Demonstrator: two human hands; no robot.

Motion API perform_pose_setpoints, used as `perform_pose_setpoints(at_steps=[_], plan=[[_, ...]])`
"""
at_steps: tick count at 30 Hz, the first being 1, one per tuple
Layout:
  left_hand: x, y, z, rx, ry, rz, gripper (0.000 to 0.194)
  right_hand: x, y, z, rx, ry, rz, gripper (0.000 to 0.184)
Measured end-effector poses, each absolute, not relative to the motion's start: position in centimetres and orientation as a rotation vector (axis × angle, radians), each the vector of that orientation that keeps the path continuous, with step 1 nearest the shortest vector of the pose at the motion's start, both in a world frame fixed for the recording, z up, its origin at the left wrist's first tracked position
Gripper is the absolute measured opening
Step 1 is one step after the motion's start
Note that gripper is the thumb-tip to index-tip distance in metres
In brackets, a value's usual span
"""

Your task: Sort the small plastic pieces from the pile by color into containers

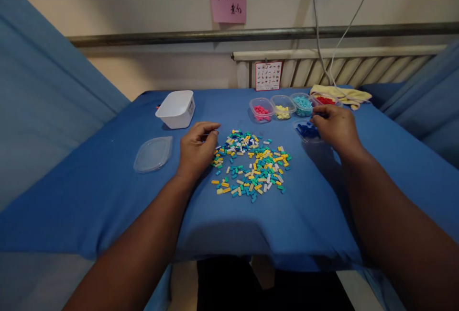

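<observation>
Facing radiator (380, 69) across blue-clothed table (89, 167); curling L hand (196, 148) at left of mixed toy bricks (263, 167), centre; poising R hand (335, 124), thumb nr index, at tub (304, 139) w/ dark-blue bricks (307, 130), right. Can't tell if gripping any. Prob. handling single pcs; next needing fine pinch.

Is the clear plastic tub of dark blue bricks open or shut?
Open: no cover shows over the clear plastic tub, and its dark blue plastic bricks lie exposed beside the right hand.
</observation>
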State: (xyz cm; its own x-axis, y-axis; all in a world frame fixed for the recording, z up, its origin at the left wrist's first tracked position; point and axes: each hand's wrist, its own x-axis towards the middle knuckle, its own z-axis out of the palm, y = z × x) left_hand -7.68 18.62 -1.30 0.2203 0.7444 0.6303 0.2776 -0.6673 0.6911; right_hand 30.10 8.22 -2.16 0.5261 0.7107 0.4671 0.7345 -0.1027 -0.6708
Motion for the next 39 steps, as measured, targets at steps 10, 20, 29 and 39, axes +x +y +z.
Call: perform_pose_setpoints(at_steps=[10, 20, 29, 39], plan=[[-9.0, 20.8, -2.2, 1.929, 1.243, 1.354, 0.03, 32.0, 8.6, -3.0, -2.095, -1.496, -0.084, 0.036], [-9.0, 20.8, -3.0, 2.026, 1.215, 1.19, 0.031, 31.6, 7.3, -2.5, -2.258, -1.575, -0.039, 0.033], [-7.4, 17.7, -2.2, 2.677, 0.471, 0.773, 0.032, 23.5, 7.8, -1.8, -1.755, -1.905, 0.046, 0.035], [-8.5, 16.9, -1.3, 2.515, 0.601, 0.919, 0.024, 18.3, 7.0, -1.3, -1.226, -2.331, 0.288, 0.032]])
